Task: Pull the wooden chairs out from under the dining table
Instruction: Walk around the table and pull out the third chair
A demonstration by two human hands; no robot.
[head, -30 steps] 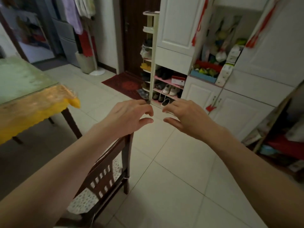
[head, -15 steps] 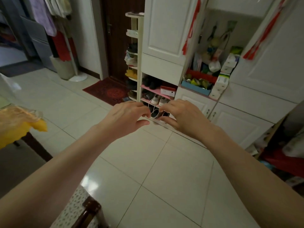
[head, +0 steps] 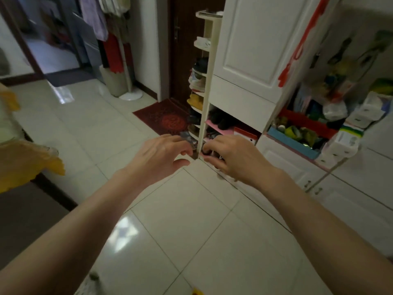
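Note:
My left hand [head: 158, 155] and my right hand [head: 232, 157] hover side by side over the tiled floor, fingers loosely curled and apart, holding nothing. The dining table [head: 23, 160] shows only as a corner with a yellow cloth under clear plastic at the left edge, with its dark leg [head: 54, 193] below. No wooden chair frame is in view; a scrap of spotted fabric, perhaps a seat cushion [head: 89, 283], peeks in at the bottom edge under my left forearm.
A white cabinet [head: 248, 54] with open shoe shelves [head: 221, 126] stands ahead on the right. A tall shoe rack [head: 201, 86] and a dark door flank a red mat [head: 165, 118]. A coat stand [head: 129, 95] stands farther back left. Pale tiles [head: 191, 220] lie underfoot.
The view has swung up and to the right. The wooden chair back under my left hand a second ago has dropped out of sight. Both hands keep the same empty pose.

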